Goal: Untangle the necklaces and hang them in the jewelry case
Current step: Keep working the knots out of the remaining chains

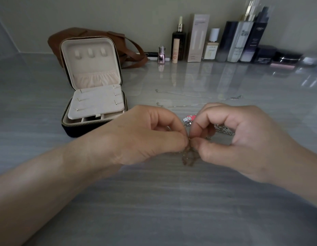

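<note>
Left hand and right hand each pinch-grip the tangled gold chain over the bench, two thin chains lie stretched out beyond, and the open jewelry case likely holds none yet

The person is working bare-armed, both forearms showing uncovered from the frame's edge to the wrists, the left grip and the right grip likewise showing bare, with tendon lines and skin creases standing out at the left wrist under dim light.
</note>
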A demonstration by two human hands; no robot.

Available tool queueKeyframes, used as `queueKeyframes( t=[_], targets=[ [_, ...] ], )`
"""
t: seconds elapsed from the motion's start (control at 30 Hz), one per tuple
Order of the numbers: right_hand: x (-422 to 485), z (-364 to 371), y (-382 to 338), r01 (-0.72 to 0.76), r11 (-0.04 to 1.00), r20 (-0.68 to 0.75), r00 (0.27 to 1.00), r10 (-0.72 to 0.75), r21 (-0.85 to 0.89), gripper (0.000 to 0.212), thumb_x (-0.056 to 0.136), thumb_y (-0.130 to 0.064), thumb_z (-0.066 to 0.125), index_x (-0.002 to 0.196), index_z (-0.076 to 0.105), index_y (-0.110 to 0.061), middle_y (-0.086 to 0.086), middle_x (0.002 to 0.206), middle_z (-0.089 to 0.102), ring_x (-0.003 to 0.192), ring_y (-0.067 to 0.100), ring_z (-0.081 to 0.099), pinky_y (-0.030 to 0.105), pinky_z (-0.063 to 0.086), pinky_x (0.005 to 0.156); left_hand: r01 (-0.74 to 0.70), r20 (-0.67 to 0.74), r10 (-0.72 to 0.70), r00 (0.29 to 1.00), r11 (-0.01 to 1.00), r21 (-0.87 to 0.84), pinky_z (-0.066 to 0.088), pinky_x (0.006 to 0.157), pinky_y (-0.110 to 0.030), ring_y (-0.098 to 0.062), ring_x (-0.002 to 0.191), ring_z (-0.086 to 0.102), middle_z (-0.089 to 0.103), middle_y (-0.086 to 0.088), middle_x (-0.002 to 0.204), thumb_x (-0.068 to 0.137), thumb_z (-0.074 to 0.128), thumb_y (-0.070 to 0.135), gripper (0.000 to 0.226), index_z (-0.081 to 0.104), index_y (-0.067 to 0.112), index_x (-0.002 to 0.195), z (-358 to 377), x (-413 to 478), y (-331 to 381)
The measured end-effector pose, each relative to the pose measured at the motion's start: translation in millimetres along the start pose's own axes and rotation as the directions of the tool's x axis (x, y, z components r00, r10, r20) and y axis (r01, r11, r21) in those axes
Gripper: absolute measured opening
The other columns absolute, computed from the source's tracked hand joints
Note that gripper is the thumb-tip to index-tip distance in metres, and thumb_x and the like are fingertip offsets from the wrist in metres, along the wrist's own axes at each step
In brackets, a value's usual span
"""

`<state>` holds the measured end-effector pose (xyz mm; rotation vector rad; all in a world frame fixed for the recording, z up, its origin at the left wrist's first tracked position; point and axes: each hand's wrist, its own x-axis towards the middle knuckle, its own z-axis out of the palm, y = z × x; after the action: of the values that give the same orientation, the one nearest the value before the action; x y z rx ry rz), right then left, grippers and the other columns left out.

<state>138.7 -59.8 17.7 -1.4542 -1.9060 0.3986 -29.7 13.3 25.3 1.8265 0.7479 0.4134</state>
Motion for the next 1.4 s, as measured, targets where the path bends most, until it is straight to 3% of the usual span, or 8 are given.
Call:
queueKeyframes(
  t=[0.1,0.33,0.47,0.73,0.93,1.07,1.2,1.4],
  targets=[
    [0.6,1.6,0.3,-0.001,1.0,0.002,1.0,0.001,0.016,0.018,0.059,-0.052,0.054,0.068,0.061,-0.039,-0.018,0.078,0.061,0.079,0.007,0.056,0.014,0.043,0.068,0.012,-0.021,-0.012,1.0,1.0,0.007,0.028,0.041,-0.014,-0.004,0.039,0.034,0.047,0.009,0.045,0.056,0.065,0.026,0.006,0.068,0.022,0.059,0.7,0.1,1.6],
    [1.6,1.6,1.2,0.033,0.999,-0.01,0.999,-0.033,0.029,0.017,0.062,-0.047,0.056,0.071,0.063,-0.034,-0.015,0.077,0.062,0.078,0.01,0.057,0.016,0.044,0.067,0.017,-0.043,-0.015,0.999,0.999,0.035,0.032,0.042,-0.014,-0.001,0.041,0.038,0.046,0.013,0.043,0.056,0.074,0.022,0.007,0.068,0.024,0.058,-0.1,0.1,5.2],
    [2.9,-0.3,0.8,0.014,0.993,0.016,1.0,-0.016,0.117,0.019,0.062,-0.046,0.056,0.075,0.063,-0.034,-0.017,0.072,0.063,0.073,0.005,0.058,0.011,0.043,0.064,0.001,-0.044,0.0,0.999,1.0,0.024,0.031,0.043,-0.015,-0.001,0.041,0.037,0.046,0.012,0.043,0.058,0.063,0.026,0.006,0.068,0.027,0.06,-0.5,-1.4,4.9],
    [4.1,-3.8,2.9,-0.004,0.967,0.035,0.999,-0.005,0.255,0.016,0.061,-0.041,0.061,0.07,0.067,-0.03,-0.013,0.064,0.063,0.063,0.003,0.057,0.008,0.041,0.059,0.006,0.005,-0.006,1.0,1.0,-0.005,0.031,0.041,-0.016,-0.003,0.04,0.034,0.042,0.01,0.045,0.056,0.065,0.025,0.003,0.067,0.027,0.056,-4.1,-2.8,6.1],
    [3.8,-5.2,1.0,-0.015,0.967,0.016,1.0,0.011,0.254,0.021,0.058,-0.044,0.061,0.071,0.068,-0.03,-0.014,0.062,0.062,0.06,0.002,0.057,0.008,0.041,0.056,0.007,0.059,-0.005,0.998,0.999,-0.032,0.03,0.04,-0.016,-0.003,0.037,0.034,0.04,0.014,0.041,0.058,0.063,0.022,0.007,0.067,0.027,0.055,-6.0,-4.0,6.5],
    [2.1,-5.3,-1.5,0.022,0.989,-0.038,0.999,-0.017,0.144,0.015,0.059,-0.045,0.059,0.068,0.066,-0.034,-0.018,0.068,0.063,0.071,0.002,0.06,0.004,0.039,0.064,0.004,0.09,0.002,0.996,0.998,-0.069,0.029,0.04,-0.016,-0.003,0.038,0.033,0.041,0.013,0.044,0.047,0.067,0.03,0.011,0.068,0.026,0.057,-7.7,-5.2,6.3],
    [0.0,-6.5,-2.2,0.04,0.991,-0.053,0.998,-0.033,0.126,0.012,0.061,-0.043,0.059,0.069,0.065,-0.037,-0.018,0.07,0.063,0.074,0.002,0.06,0.004,0.038,0.068,0.015,0.074,-0.007,0.997,0.994,-0.107,0.026,0.04,-0.018,-0.005,0.038,0.029,0.04,0.012,0.043,0.062,0.06,0.02,0.011,0.067,0.026,0.056,-7.0,-4.9,8.0],
    [0.1,-6.4,-3.5,0.059,0.989,-0.029,0.998,-0.056,0.135,0.01,0.064,-0.041,0.058,0.07,0.064,-0.037,-0.021,0.072,0.065,0.073,-0.001,0.06,0.002,0.04,0.065,0.012,0.072,-0.004,0.997,0.994,-0.107,0.021,0.042,-0.022,-0.006,0.038,0.026,0.036,0.011,0.042,0.065,0.056,0.02,0.016,0.067,0.025,0.055,-4.6,-4.7,9.4]
  ],
)
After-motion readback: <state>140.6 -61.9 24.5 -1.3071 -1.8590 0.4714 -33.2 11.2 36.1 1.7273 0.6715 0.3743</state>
